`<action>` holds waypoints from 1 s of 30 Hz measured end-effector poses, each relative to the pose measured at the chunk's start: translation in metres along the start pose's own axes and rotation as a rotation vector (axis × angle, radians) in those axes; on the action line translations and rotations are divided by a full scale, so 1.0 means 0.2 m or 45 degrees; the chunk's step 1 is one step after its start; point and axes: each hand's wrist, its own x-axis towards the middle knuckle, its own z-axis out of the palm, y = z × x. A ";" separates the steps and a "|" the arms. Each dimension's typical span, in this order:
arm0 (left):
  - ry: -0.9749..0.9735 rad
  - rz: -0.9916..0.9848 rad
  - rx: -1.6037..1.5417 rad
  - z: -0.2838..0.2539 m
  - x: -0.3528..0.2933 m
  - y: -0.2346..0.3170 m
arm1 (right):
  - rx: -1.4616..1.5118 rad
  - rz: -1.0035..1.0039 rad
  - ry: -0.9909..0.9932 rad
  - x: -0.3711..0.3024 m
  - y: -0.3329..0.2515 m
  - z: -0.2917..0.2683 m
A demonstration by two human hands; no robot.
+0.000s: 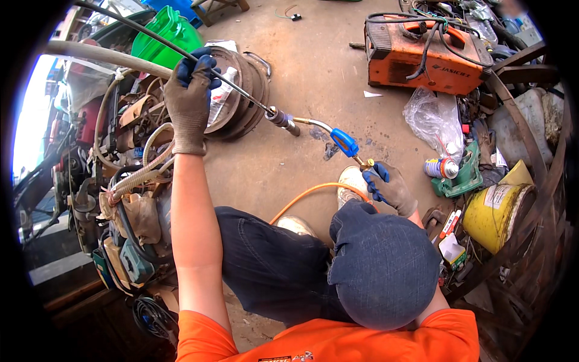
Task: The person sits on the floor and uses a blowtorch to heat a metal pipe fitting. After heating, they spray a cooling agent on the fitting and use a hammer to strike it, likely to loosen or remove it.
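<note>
My left hand [190, 102], in a brown and blue work glove, is closed around a long thin dark metal rod [241, 92]. The rod slants from the upper left down to a cylindrical metal fitting [282, 120] at its lower end. Gripped in my gloved right hand [391, 186] is a gas torch [344, 142] with a blue body and a bent brass-coloured tube. The tube's tip lies right by the fitting; I cannot make out a flame. An orange hose [307, 194] curves across my shoes. A pale pole [111, 58] passes at my left hand; whether I touch it is unclear.
Rusty wheel rims [256, 90] with a white bottle lie beyond my left hand, near a green bucket [166, 39]. An orange welding machine [422, 63] stands far right. Nearer are a clear plastic bag [435, 114], a spray can [440, 168] and a yellow bucket [496, 211]. Clutter lines the left.
</note>
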 end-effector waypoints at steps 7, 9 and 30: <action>0.055 0.026 0.108 -0.01 0.01 -0.01 | -0.035 0.010 0.009 -0.01 -0.04 0.01; 0.064 0.023 0.158 -0.01 0.00 0.01 | -0.038 -0.001 0.018 -0.01 -0.03 0.01; 0.008 0.006 0.152 -0.04 0.01 0.00 | 0.008 0.006 -0.026 -0.02 -0.06 0.03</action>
